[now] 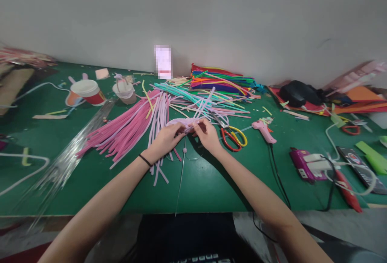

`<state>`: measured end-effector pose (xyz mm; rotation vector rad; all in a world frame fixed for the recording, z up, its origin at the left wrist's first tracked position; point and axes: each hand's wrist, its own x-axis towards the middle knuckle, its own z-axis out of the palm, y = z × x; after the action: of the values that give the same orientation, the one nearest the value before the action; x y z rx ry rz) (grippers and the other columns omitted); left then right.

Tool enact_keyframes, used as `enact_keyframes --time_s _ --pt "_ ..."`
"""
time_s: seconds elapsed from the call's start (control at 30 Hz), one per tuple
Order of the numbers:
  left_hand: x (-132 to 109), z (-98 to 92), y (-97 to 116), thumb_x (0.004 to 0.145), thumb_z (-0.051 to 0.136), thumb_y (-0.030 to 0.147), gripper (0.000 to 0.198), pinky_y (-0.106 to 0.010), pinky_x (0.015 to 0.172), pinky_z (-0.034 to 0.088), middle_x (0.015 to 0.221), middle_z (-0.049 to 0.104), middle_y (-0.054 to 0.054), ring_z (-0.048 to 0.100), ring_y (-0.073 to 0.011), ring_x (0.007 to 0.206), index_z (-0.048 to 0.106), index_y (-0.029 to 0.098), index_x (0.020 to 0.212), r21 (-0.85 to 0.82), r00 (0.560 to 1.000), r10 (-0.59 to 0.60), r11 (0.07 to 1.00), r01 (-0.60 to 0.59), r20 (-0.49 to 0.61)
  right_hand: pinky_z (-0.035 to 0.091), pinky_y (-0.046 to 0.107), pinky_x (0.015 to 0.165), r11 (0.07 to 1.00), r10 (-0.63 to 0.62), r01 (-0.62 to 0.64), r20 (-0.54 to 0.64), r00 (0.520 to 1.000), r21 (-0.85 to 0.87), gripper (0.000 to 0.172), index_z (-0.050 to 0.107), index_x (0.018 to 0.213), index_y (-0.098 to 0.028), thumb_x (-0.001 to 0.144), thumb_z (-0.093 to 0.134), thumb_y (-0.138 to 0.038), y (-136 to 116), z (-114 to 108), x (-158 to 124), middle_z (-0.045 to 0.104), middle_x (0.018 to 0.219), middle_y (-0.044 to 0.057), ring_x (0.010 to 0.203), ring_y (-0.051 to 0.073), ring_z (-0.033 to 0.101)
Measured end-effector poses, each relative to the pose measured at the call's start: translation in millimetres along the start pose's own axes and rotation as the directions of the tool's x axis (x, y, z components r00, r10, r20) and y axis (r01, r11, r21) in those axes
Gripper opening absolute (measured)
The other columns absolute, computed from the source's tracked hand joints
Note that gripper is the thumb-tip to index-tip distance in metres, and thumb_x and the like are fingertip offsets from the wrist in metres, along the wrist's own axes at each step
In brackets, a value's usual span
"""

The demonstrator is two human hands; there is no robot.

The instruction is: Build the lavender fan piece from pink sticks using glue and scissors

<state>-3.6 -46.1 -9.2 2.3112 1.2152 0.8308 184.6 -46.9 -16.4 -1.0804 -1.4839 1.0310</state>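
Between both hands is a piece made of pale lilac pipe cleaners [190, 123], held just above the table. My left hand [168, 136] pinches its near left side, a dark band round the wrist. My right hand [208, 133] pinches the right side with thumb and fingers. Loose lilac stems stick up beyond the fingers. Below the hands lies a thin wire [180, 178] with a small lilac ball [184, 150] on it. To the left spreads a bundle of pink pipe cleaners [127, 128]. Scissors [232, 136] with red and yellow handles lie right of my right hand.
A pink glue gun [265, 131] with a black cord lies at right, near a purple power strip [305, 165] and a phone [361, 168]. Paper cups [90, 93] and metal wires [75, 146] are at left. Multicoloured pipe cleaners [223, 81] lie along the wall.
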Motion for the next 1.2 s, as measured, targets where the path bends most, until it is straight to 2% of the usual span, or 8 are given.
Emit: enact_keyframes --time_s 0.1,0.27,0.43,0.53,0.67,0.8,0.93,1.2 --pt "0.8 -0.3 0.1 0.091 0.054 0.024 0.010 -0.029 0.070 0.049 0.090 0.069 -0.003 0.065 -0.0173 0.075 0.061 0.019 0.096 0.028 1.000 -0.009 1.000 0.009 -0.015 0.056 0.034 0.069 0.995 -0.056 0.054 -0.015 0.998 -0.082 0.025 0.054 0.091 -0.024 0.089 0.052 -0.049 -3.1 -1.3 -1.0 0.071 0.091 0.004 0.080 0.021 0.068" --pt "1.8 0.0 1.9 0.092 0.054 0.024 0.010 -0.030 0.073 0.050 0.088 0.069 -0.004 0.065 -0.0180 0.078 0.062 0.018 0.094 0.019 0.997 -0.020 1.000 0.021 -0.073 0.055 0.035 0.077 0.987 -0.121 0.115 -0.049 0.991 -0.113 0.023 0.057 0.093 -0.024 0.090 0.053 -0.047 -3.3 -1.0 -0.9 0.070 0.090 0.004 0.082 0.021 0.068" --pt "0.8 2.3 0.6 0.090 0.057 0.027 0.014 -0.038 0.089 0.048 0.102 0.065 -0.007 0.060 -0.0224 0.101 0.063 0.019 0.100 0.082 0.988 0.119 0.990 -0.111 -0.097 0.055 0.034 0.075 0.985 -0.137 0.127 -0.084 0.987 -0.114 0.022 0.058 0.094 -0.024 0.089 0.054 -0.045 -1.7 0.5 -0.9 0.069 0.088 0.003 0.079 0.020 0.068" --pt "2.4 4.4 -1.1 0.090 0.058 0.028 0.012 -0.039 0.090 0.047 0.099 0.066 -0.007 0.059 -0.0224 0.100 0.063 0.019 0.097 0.059 0.986 0.156 0.986 -0.153 -0.055 0.054 0.033 0.073 0.980 -0.158 0.145 -0.089 0.983 -0.137 0.021 0.058 0.093 -0.023 0.090 0.054 -0.043 -2.7 2.0 -1.6 0.068 0.086 0.003 0.077 0.019 0.068" --pt "7.1 7.7 -4.3 0.089 0.058 0.025 0.009 -0.037 0.086 0.048 0.093 0.068 -0.006 0.060 -0.0213 0.093 0.064 0.019 0.092 0.023 0.993 0.119 0.993 -0.119 -0.015 0.053 0.031 0.067 0.972 -0.182 0.165 -0.091 0.979 -0.170 0.020 0.057 0.091 -0.023 0.090 0.054 -0.042 -5.9 4.2 -2.8 0.067 0.081 0.002 0.072 0.018 0.067" --pt "10.8 9.5 -7.0 0.087 0.062 0.025 0.007 -0.036 0.083 0.048 0.092 0.070 -0.005 0.061 -0.0211 0.090 0.066 0.020 0.089 -0.014 0.998 0.062 0.998 -0.062 -0.005 0.054 0.031 0.068 0.978 -0.172 0.160 -0.083 0.982 -0.136 0.019 0.055 0.092 -0.023 0.092 0.051 -0.042 -7.2 5.7 -3.8 0.066 0.077 0.001 0.069 0.018 0.067" --pt "12.1 9.4 -5.2 0.085 0.064 0.027 0.008 -0.037 0.083 0.047 0.091 0.072 -0.003 0.062 -0.0209 0.089 0.069 0.021 0.088 -0.058 1.000 0.014 0.998 -0.015 -0.015 0.056 0.032 0.067 0.987 -0.142 0.134 -0.091 0.986 -0.092 0.020 0.052 0.093 -0.023 0.093 0.049 -0.043 -5.8 5.8 -4.6 0.067 0.077 0.002 0.070 0.019 0.069" --pt "12.7 10.4 2.7 0.082 0.068 0.027 0.007 -0.034 0.081 0.048 0.091 0.074 -0.002 0.064 -0.0202 0.088 0.073 0.022 0.084 -0.113 0.996 -0.073 0.991 0.068 -0.046 0.057 0.033 0.067 0.983 -0.146 0.131 -0.111 0.983 -0.129 0.021 0.051 0.094 -0.023 0.093 0.049 -0.044 -6.0 6.2 -5.1 0.068 0.076 0.002 0.070 0.020 0.070"
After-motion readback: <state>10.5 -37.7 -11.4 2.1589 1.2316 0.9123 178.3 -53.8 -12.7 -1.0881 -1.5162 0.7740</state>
